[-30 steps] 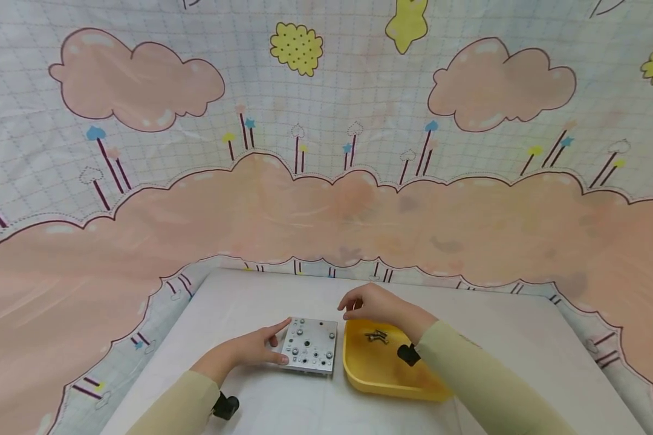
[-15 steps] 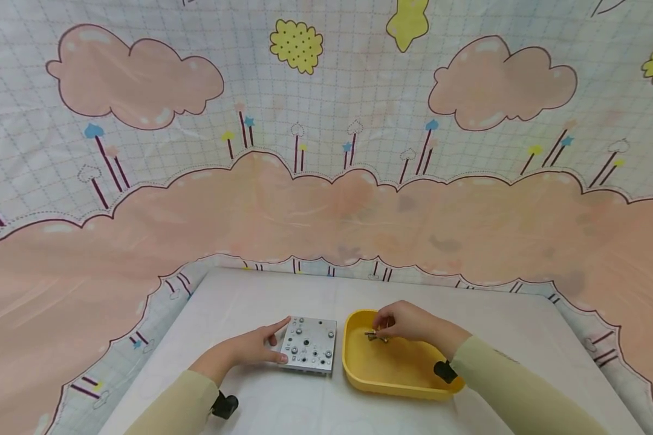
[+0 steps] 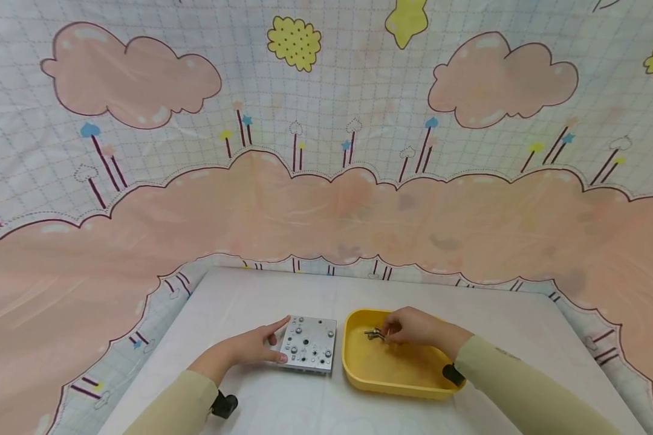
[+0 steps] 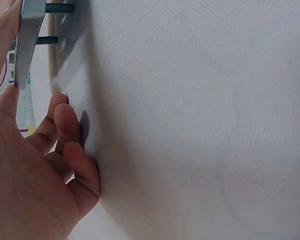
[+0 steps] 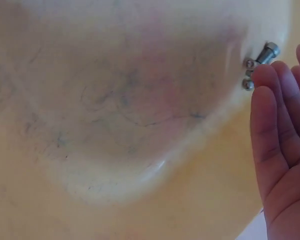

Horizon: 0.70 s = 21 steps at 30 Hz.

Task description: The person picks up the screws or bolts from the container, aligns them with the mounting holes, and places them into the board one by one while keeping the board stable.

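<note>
A square silver metal plate [image 3: 310, 344] with holes and several screw heads sits left of centre on the table. My left hand [image 3: 253, 347] holds it at its left side, index finger at the far corner and thumb at the near one. In the left wrist view, threaded bolt ends [image 4: 60, 8] stick out of the plate's underside, and the other fingers [image 4: 70, 125] curl loosely below. My right hand [image 3: 413, 326] reaches into the yellow tray [image 3: 397, 389], fingertips right at a small heap of bolts [image 3: 374, 333]. Whether it pinches one, I cannot tell.
The tray stands just right of the plate, with a narrow gap between them. A white cloth [image 3: 272, 399] covers the table. Patterned fabric [image 3: 326, 211] hangs behind it and along both sides.
My right hand has come from above the tray's far left edge down into the tray, then shifted slightly right beside the bolts. My left hand and the plate have stayed put.
</note>
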### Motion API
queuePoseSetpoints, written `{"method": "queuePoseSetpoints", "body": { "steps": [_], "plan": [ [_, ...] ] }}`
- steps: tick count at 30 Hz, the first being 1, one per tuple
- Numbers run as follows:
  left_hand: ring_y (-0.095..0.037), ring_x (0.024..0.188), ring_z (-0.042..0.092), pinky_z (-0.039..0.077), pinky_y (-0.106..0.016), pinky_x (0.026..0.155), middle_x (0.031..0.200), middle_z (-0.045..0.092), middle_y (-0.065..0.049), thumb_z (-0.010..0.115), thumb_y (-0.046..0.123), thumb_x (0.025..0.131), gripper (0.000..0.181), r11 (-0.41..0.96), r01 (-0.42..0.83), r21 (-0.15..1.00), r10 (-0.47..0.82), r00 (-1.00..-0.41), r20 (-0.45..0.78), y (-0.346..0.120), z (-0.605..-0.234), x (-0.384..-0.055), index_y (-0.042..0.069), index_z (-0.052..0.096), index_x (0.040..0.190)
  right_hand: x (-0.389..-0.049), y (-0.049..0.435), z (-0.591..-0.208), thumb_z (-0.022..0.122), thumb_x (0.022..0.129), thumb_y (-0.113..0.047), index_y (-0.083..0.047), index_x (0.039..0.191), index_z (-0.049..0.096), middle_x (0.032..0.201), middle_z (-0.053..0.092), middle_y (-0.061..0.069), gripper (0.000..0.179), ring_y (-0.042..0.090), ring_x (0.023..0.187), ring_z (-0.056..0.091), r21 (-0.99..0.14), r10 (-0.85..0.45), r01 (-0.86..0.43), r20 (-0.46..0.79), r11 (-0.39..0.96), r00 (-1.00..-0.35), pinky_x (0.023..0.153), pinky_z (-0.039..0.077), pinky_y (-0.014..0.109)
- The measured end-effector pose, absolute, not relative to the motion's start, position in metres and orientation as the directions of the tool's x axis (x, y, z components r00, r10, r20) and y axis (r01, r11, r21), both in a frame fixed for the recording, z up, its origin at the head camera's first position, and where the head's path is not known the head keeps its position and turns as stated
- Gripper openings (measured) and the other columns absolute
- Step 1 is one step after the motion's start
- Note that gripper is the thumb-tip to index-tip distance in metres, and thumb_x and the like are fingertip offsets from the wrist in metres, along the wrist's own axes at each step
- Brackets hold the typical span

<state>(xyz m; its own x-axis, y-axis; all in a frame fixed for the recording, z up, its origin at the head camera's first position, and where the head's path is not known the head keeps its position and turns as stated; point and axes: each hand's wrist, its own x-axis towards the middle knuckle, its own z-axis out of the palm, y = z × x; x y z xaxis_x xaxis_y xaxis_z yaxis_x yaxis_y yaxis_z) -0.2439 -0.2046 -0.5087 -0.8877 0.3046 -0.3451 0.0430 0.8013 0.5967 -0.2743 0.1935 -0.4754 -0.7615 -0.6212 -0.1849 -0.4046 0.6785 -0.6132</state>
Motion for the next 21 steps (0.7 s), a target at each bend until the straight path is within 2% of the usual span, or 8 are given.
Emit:
{"method": "queuePoseSetpoints", "body": {
  "steps": [10, 21],
  "plan": [
    [-0.019, 0.084, 0.046, 0.038, -0.040, 0.079, 0.104, 0.049, 0.001, 0.083, 0.049, 0.075, 0.099, 0.799, 0.032, 0.601, 0.300, -0.886, -0.353, -0.205, -0.504, -0.242, 0.034, 0.029, 0.157, -0.278, 0.189, -0.481, 0.075, 0.088, -0.014, -0.017, 0.087, 0.069, 0.078, 0.059, -0.005, 0.007, 0.014, 0.073, 0.054, -0.517, -0.549, -0.367, -0.256, 0.773, -0.796, 0.068, 0.047, 0.031],
    [-0.019, 0.088, 0.047, 0.038, -0.041, 0.081, 0.105, 0.049, 0.002, 0.082, 0.049, 0.076, 0.098, 0.800, 0.031, 0.599, 0.302, -0.884, -0.358, -0.205, -0.505, -0.242, 0.035, 0.028, 0.157, -0.278, 0.184, -0.490, 0.078, 0.087, -0.024, -0.021, 0.078, 0.064, 0.072, 0.057, -0.006, 0.017, 0.012, 0.069, 0.052, -0.402, -0.492, -0.374, -0.246, 0.836, -0.835, 0.067, 0.045, 0.030]
  ]
}}
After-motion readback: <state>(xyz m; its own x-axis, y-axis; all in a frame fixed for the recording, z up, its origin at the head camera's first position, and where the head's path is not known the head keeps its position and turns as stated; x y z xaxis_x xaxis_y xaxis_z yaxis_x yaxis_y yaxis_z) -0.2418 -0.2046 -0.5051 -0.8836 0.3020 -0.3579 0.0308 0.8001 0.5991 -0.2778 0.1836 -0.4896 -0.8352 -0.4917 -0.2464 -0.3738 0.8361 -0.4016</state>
